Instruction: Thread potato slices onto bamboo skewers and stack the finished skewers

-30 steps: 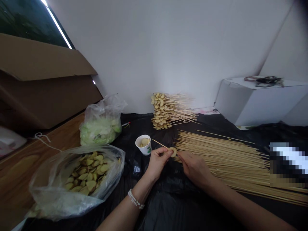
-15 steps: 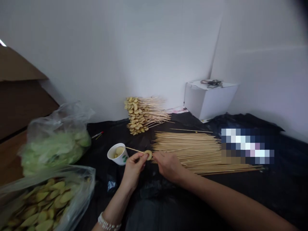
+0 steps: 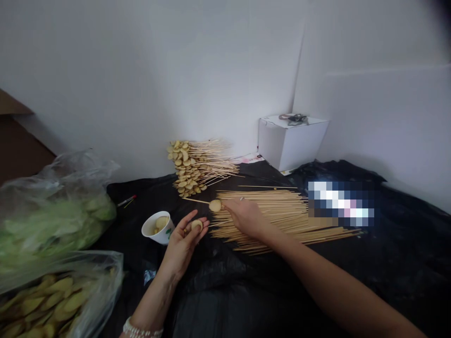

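My right hand [image 3: 244, 214] pinches a bamboo skewer [image 3: 197, 201] that has one round potato slice [image 3: 214, 205] threaded on it, held just above the loose pile of bare skewers [image 3: 278, 213]. My left hand [image 3: 183, 239] rests palm up beside a white paper cup [image 3: 157, 227] of slices. A second potato slice [image 3: 196, 225] lies on its fingertips. A stack of finished skewers [image 3: 192, 164] stands against the wall beyond.
Black plastic sheet [image 3: 246, 291] covers the table. A clear bag of potato slices [image 3: 52, 295] and a bag of green leaves [image 3: 52, 211] lie at the left. A white box [image 3: 291, 141] sits in the corner. A red-tipped pen [image 3: 127, 201] lies near the bags.
My hands have parted: the right carried the skewer with its slice up and away, and the left dropped back with another slice on its fingers. The view swung right.
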A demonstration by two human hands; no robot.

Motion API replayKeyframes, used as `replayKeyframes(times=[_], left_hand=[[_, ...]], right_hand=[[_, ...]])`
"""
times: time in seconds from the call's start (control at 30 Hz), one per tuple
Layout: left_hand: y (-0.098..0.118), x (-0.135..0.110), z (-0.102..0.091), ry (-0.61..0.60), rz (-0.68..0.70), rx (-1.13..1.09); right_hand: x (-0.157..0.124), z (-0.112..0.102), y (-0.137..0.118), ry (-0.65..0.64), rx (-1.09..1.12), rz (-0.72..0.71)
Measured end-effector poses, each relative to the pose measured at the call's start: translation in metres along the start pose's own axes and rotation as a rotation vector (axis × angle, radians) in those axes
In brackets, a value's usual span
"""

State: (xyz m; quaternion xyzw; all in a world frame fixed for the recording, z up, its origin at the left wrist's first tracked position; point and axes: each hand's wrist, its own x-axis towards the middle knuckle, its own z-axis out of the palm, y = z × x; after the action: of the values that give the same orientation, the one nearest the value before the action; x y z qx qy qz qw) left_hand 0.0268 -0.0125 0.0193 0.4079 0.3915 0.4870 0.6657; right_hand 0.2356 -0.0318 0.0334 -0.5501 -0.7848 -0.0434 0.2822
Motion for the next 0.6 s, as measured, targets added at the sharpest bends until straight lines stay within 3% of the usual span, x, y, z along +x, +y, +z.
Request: replayKeyframes(times=[0.23, 0.6], left_hand=[[0.000, 0.001, 0.000, 0.021, -0.020, 0.002], [-0.003, 0.006, -0.008, 0.067, -0.010, -0.001]], right_hand=[[0.007, -0.017, 0.020, 0.024, 0.319, 0.118], [0.006, -0.028, 0.042, -0.175, 0.489, 0.049]])
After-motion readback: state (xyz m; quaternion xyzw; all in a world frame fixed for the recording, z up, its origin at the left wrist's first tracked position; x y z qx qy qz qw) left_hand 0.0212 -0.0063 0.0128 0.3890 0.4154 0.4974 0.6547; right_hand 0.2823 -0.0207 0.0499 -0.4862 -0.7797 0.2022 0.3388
